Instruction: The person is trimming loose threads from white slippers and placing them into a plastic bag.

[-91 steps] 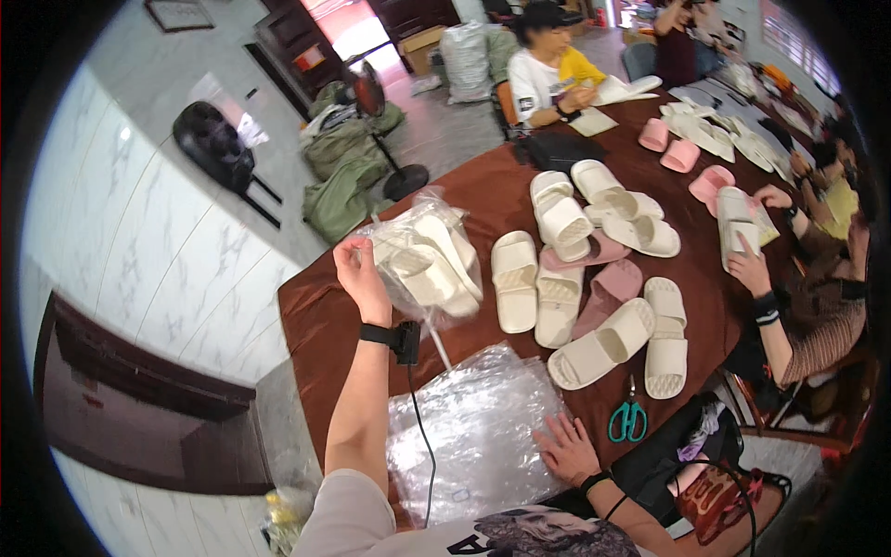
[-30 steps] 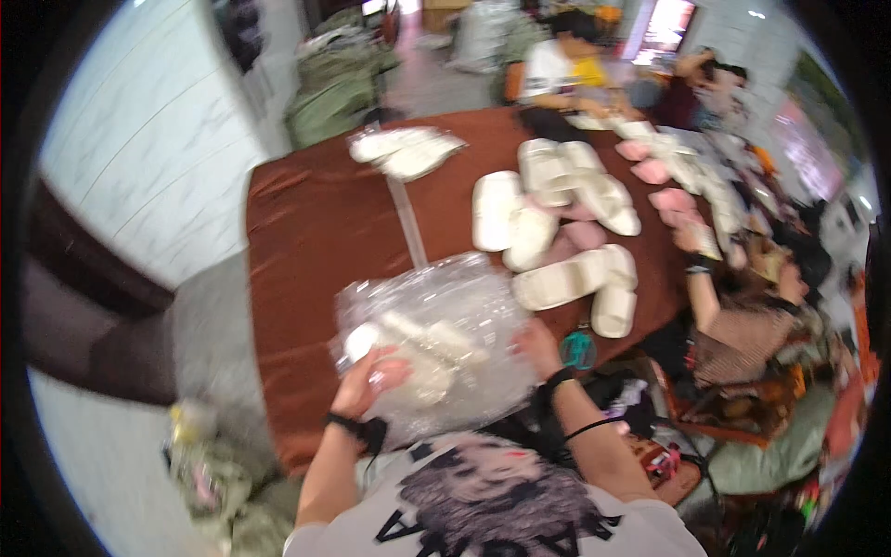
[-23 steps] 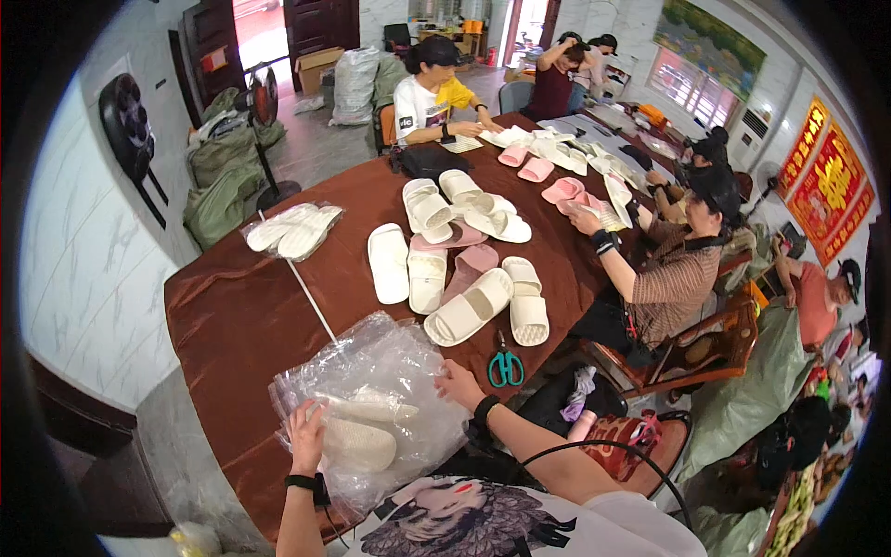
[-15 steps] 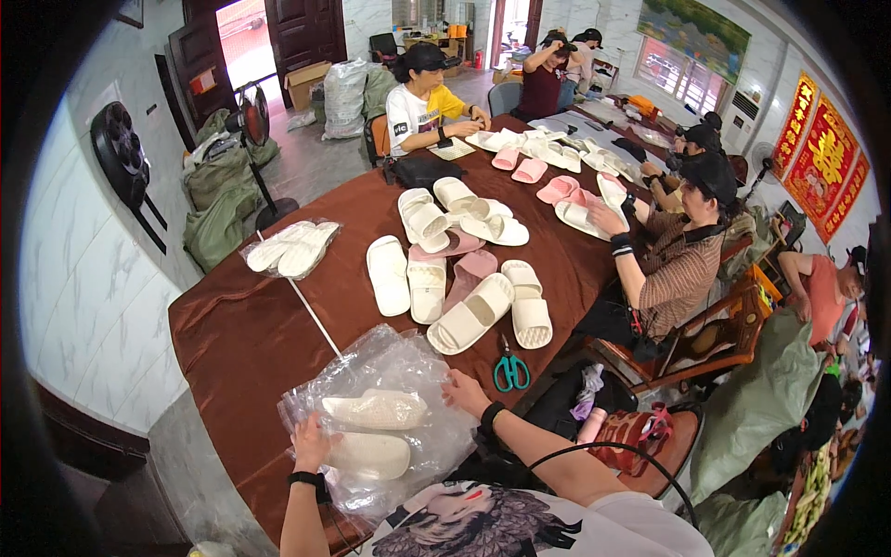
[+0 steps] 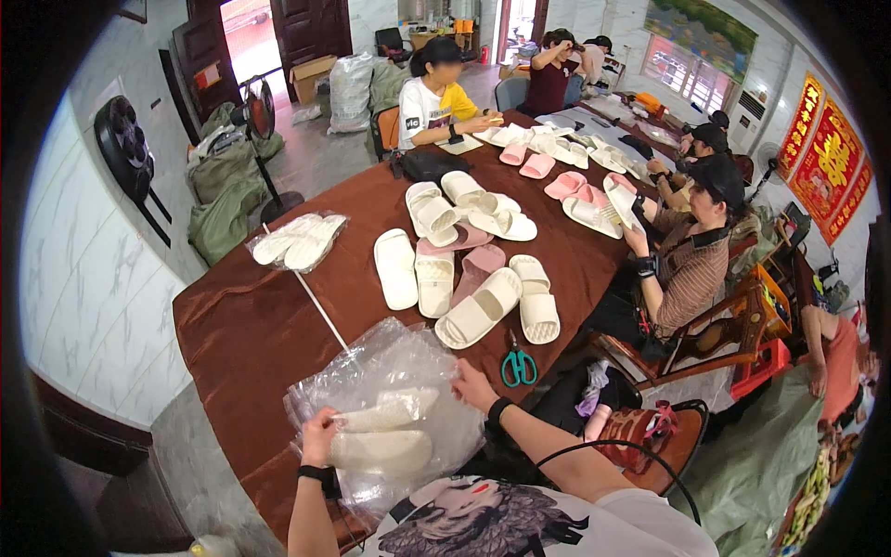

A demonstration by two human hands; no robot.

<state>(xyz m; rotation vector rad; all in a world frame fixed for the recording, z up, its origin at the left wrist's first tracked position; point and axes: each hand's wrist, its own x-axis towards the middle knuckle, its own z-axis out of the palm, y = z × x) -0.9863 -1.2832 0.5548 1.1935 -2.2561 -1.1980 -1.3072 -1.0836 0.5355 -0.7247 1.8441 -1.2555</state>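
A pair of off-white slippers point(image 5: 380, 450) lies side by side within clear plastic at the near edge of the table, soles partly showing. My left hand point(image 5: 318, 438) is closed at the slippers' left ends, its fingers pinching the clear plastic bag point(image 5: 436, 446). On the far right side of the plastic, my right hand point(image 5: 475, 385) is closed on its edge. More clear film lies crumpled under and beyond the slippers. Teal-handled scissors point(image 5: 518, 362) rest on the brown cloth, to the right of my right hand.
White and pink slippers point(image 5: 478, 306) are heaped mid-table. A bagged white pair point(image 5: 299, 239) lies far left, beside a thin white rod point(image 5: 320, 311). A co-worker point(image 5: 691, 251) handles slippers at the right; a chair with a red bag point(image 5: 640, 436) stands near my right arm.
My left hand has moved slightly up and right, its fingers now at the slippers' ends. The slippers have shifted and tilted in the plastic. The co-worker on the right has turned a slipper.
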